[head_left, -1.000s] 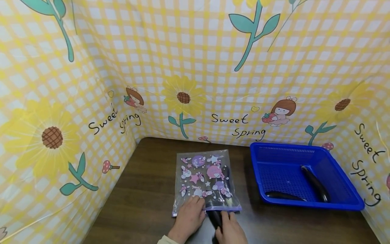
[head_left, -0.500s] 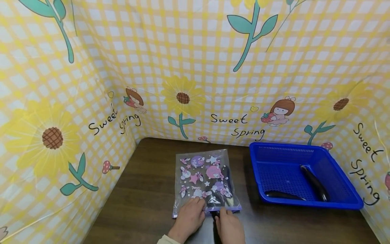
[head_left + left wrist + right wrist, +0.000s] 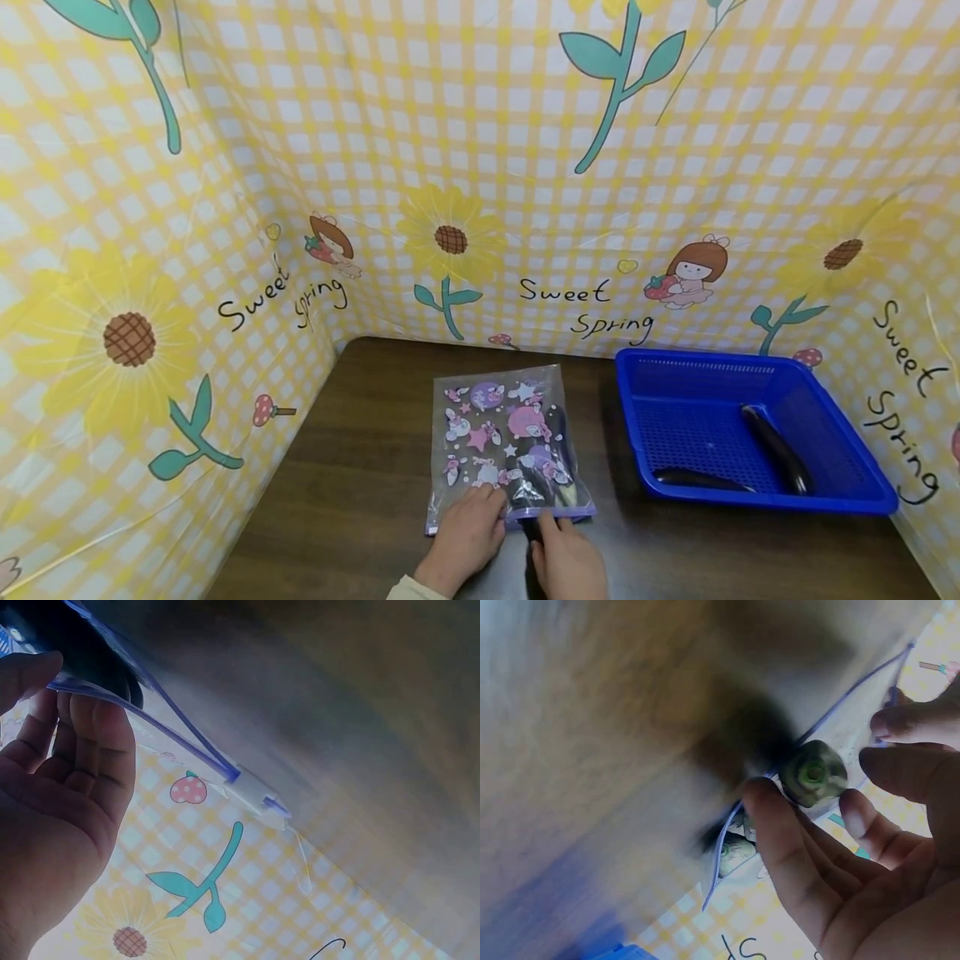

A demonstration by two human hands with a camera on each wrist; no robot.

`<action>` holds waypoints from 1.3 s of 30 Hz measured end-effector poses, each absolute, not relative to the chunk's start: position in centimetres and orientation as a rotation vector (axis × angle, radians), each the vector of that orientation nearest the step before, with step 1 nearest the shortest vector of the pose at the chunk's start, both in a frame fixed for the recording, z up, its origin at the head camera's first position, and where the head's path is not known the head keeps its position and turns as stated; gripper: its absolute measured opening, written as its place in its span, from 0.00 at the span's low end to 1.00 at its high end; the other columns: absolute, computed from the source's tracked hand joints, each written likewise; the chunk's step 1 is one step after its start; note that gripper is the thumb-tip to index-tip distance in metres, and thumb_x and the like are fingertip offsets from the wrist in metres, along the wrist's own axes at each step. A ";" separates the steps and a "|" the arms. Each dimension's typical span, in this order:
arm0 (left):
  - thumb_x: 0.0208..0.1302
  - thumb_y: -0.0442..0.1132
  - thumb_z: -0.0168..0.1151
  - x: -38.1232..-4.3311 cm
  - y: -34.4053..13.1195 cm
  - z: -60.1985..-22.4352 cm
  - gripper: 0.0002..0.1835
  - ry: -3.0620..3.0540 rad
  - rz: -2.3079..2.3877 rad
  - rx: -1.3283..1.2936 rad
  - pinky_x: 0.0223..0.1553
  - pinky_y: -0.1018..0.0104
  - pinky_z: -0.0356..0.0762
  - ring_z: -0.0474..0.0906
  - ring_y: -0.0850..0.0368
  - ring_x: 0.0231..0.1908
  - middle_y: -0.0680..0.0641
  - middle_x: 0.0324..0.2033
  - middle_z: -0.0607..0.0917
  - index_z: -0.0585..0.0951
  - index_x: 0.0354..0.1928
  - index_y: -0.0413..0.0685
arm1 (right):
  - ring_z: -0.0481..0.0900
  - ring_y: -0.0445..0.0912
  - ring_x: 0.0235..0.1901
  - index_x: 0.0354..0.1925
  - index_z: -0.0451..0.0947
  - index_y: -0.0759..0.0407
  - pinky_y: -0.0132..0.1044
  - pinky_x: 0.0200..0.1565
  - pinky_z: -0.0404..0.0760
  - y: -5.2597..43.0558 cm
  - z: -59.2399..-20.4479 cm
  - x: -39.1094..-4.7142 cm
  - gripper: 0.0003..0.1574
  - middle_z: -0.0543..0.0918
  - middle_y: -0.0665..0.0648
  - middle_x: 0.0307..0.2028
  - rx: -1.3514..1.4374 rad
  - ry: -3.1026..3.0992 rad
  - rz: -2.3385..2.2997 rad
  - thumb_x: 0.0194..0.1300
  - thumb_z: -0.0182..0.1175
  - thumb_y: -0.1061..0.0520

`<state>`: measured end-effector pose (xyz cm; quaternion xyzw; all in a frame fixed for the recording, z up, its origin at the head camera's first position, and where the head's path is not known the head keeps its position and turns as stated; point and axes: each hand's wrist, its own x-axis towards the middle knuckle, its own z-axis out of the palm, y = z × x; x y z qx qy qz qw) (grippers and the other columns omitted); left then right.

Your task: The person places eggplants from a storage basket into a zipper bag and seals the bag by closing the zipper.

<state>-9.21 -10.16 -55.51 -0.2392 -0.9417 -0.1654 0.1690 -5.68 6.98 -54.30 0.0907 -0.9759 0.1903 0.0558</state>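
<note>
Eggplant [image 3: 814,772] in mouth of printed bag [image 3: 480,454], long axis running away from person, stem end nearest | far end obscured by bag print | right hand [image 3: 568,557]: fingers curled round stem end, wrist cut off | left hand [image 3: 468,529]: thumb and fingers pinching bag lip

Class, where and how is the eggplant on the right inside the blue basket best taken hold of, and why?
Probably around the middle of that eggplant, from above, with a grip across its narrow width: it is long and slender, lies on its side, and the blue basket has raised walls likely to hinder a sideways approach.
</note>
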 end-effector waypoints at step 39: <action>0.46 0.36 0.65 -9.3 -10.1 -55.2 0.11 -2.734 -0.543 -0.674 0.20 0.64 0.66 0.69 0.57 0.24 0.56 0.24 0.69 0.71 0.25 0.54 | 0.58 0.70 0.61 0.59 0.73 0.53 0.61 0.41 0.73 5.3 -54.6 -3.8 0.34 0.65 0.65 0.63 0.620 -3.252 0.348 0.55 0.63 0.46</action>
